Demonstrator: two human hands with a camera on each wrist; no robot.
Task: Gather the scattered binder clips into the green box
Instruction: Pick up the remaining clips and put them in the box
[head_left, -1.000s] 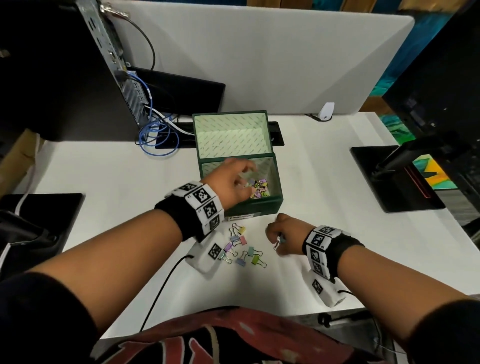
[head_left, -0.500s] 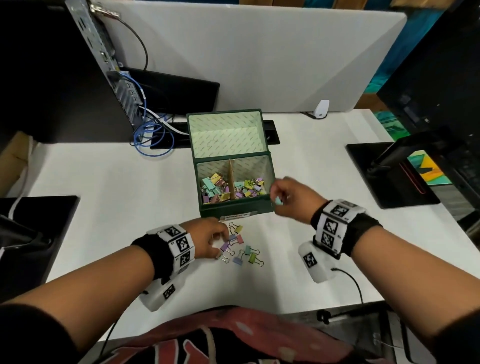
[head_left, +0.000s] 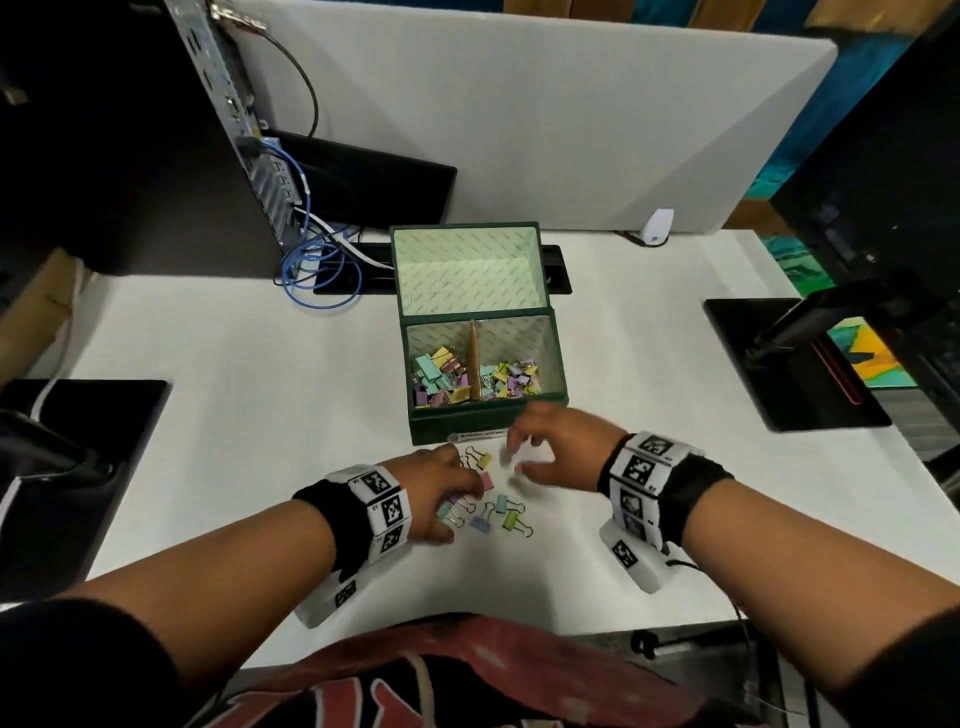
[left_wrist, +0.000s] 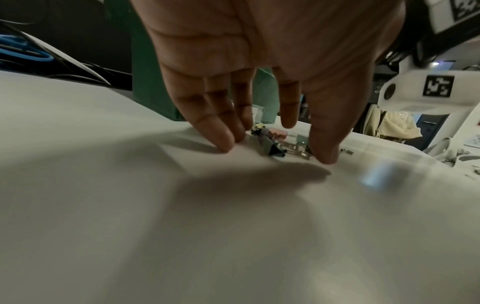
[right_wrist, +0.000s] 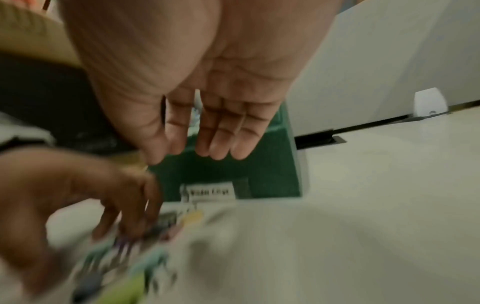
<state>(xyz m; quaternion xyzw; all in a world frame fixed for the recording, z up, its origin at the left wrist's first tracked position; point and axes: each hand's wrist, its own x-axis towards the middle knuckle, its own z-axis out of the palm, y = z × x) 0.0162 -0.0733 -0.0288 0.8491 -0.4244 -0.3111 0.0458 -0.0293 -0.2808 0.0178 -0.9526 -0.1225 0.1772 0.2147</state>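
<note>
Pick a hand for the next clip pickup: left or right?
Left, probably. The left hand is down on the table, fingertips bracketing a clip in the loose pile. The right hand hangs open and empty in front of the green box, above the pile.

The head camera looks steeply down, facing twelve o'clock. Wrist cameras sit close under each palm; all share the green box (head_left: 485, 418)

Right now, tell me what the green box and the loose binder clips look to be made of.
Green box: probably rigid cardboard with a matte dark green covering; inside, pale printed paper lining and a tan divider, perhaps card or wood.

Loose binder clips: pastel-painted bodies, likely metal, with thin, shiny silver wire handles; the coating looks smooth, but motion blur leaves that uncertain.
</note>
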